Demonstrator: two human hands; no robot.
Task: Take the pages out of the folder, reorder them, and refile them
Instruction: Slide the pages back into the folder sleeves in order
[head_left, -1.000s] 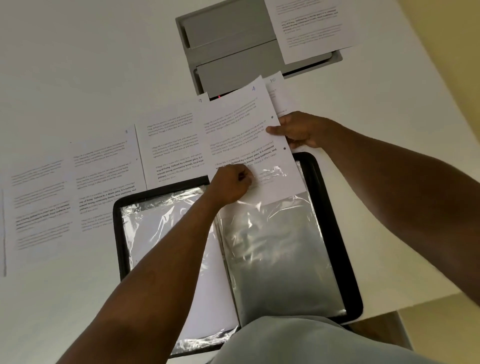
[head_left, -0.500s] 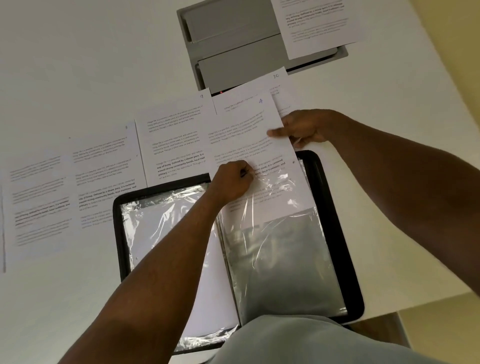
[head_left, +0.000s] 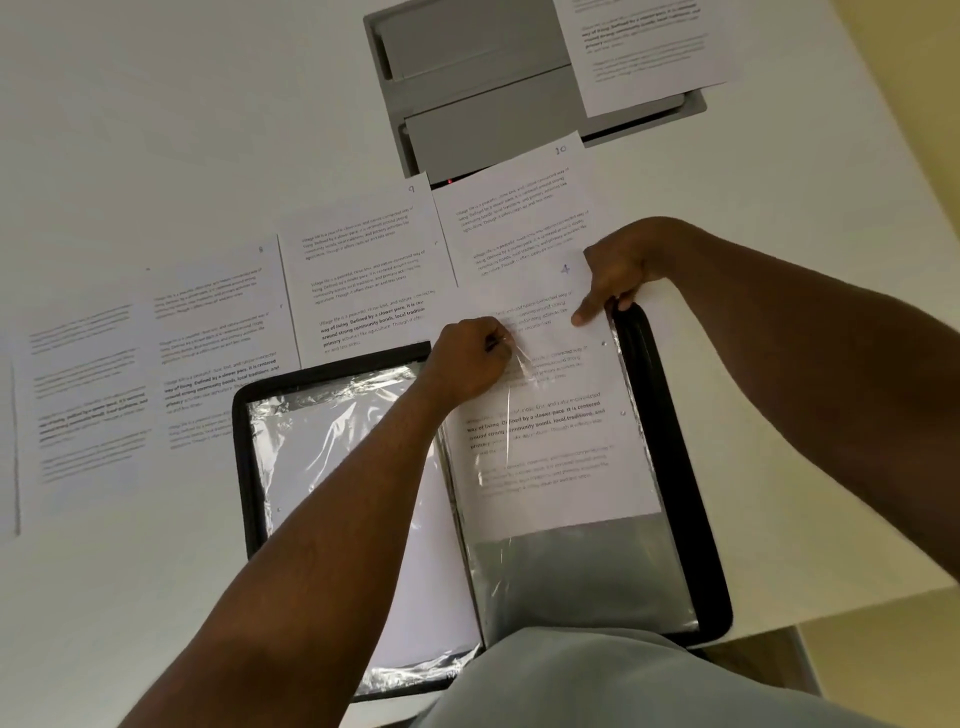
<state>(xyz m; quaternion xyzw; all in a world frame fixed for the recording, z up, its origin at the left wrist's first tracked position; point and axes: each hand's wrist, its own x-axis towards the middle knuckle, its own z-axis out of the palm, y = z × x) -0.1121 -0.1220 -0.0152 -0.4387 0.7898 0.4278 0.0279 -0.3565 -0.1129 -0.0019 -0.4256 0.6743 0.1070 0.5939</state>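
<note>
Refiling looks roughly mid-way, my estimate: several pages still lie loose on the table (head_left: 156, 130), including page 9 (head_left: 363, 260), page 10 (head_left: 519, 208) and one on the grey tray (head_left: 467, 78) at the far edge. The folder (head_left: 675, 467) lies open near the table's front edge; its left sleeve (head_left: 337, 467) holds a white sheet. Page 4 (head_left: 545, 441) sits most of the way into the right sleeve (head_left: 582, 582), lower part unfilled. Left hand (head_left: 467, 364) pinches the sleeve mouth; right hand (head_left: 618, 270) grips the page's top corner, index finger pressing it.
</note>
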